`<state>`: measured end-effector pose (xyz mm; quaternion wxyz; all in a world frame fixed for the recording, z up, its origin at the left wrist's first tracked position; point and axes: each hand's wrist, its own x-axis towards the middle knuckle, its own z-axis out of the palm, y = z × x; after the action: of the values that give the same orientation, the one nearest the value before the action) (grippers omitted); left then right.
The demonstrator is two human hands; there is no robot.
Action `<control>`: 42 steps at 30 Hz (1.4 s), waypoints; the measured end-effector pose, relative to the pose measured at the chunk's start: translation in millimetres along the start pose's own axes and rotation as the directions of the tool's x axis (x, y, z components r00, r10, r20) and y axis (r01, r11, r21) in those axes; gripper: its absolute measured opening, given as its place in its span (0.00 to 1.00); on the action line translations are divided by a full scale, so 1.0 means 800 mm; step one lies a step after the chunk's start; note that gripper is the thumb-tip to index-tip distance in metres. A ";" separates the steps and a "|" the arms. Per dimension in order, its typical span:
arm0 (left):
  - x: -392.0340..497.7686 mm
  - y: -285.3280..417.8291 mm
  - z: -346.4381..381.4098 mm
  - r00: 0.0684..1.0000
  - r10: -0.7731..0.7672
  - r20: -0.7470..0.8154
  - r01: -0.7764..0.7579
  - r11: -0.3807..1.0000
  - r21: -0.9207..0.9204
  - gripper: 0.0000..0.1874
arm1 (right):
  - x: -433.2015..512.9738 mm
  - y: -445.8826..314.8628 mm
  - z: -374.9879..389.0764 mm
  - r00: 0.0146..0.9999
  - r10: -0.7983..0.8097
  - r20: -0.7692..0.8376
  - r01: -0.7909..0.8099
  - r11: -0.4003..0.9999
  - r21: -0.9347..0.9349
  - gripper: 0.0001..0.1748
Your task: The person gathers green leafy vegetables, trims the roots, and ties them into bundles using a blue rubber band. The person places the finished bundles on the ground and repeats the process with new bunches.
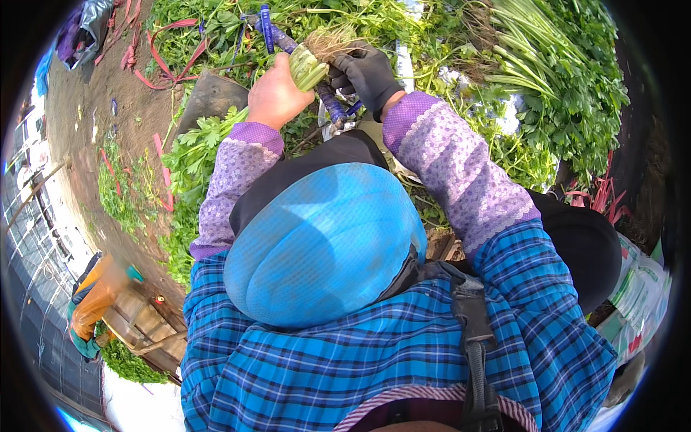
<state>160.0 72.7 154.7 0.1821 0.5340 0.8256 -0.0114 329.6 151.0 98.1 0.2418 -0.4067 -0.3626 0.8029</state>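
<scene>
My left hand [280,92], bare, is wrapped around the pale stalks of a celery bunch [309,69]. The bunch's stringy roots [329,44] point up and to the right, while leafy tops [213,129] show below my left wrist. In a black glove, my right hand [364,75] has its fingers curled at the root end; the fingertips are partly hidden among the roots. Beneath the bunch runs a bar wrapped in purple-blue tape [332,102], with a blue strip [266,29] upright near its far end.
At the right lies a pile of celery [518,59]; loose leaves [216,27] cover the ground ahead. Pink ribbons [178,54] lie at the left, near a grey-brown flap [210,100]. A blue rounded covering [324,243] bulges before my torso. A person in orange [92,302] is beside a wooden cart [146,318].
</scene>
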 end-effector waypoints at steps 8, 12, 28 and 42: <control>-0.005 0.000 0.022 0.991 0.018 -0.135 -0.012 0.999 0.044 0.37 | -0.010 -0.010 -0.013 1.000 -0.014 0.020 0.016 0.997 -0.072 0.15; -0.004 0.005 0.019 0.994 -0.021 -0.106 0.028 0.997 0.066 0.37 | -0.042 0.006 -0.062 0.985 0.017 -0.170 -0.025 0.999 -0.041 0.15; -0.012 0.001 0.031 0.968 0.073 -0.242 -0.077 0.997 -0.010 0.46 | -0.076 0.122 -0.043 0.936 0.288 0.203 -0.352 0.785 0.510 0.24; -0.008 0.003 0.026 0.984 0.020 -0.178 -0.026 0.999 -0.031 0.41 | -0.097 0.017 -0.043 0.993 0.113 -0.022 -0.082 0.831 0.550 0.29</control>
<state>170.2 63.5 137.6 0.1169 0.5394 0.8323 0.0523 399.7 102.8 110.2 0.3165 -0.3597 -0.0899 0.8731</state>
